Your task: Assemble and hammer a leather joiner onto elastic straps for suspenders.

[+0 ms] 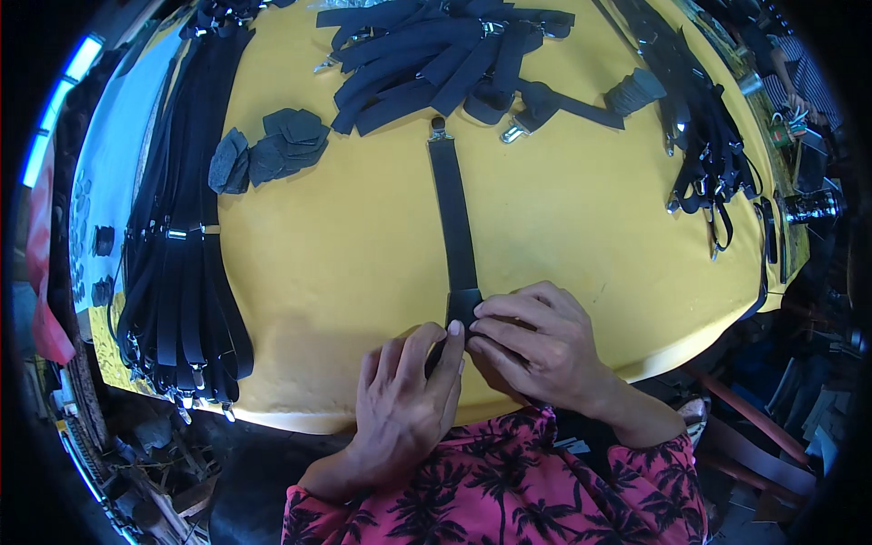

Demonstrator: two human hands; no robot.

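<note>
A black suspender strap [454, 213] lies lengthwise on the yellow tabletop [345, 254], with a metal clip [440, 130] at its far end. A dark patch [464, 304] covers the strap's near end, close to the table's front edge. From the left, my left hand [400, 386] pinches that near end, its index fingertip pressing on the patch. My right hand [545, 341] closes on the patch's right side with bent fingers. Below the patch, black strap shows between my hands, and its further course is partly hidden by them.
A heap of black straps with clips [436, 68] lies at the far middle. Long strap bundles hang along the left [177, 272] and lie at the right [713, 150]. Dark patches sit in stacks at the left [289, 145] and far right [634, 91]. A dark jar [811, 206] stands at the right.
</note>
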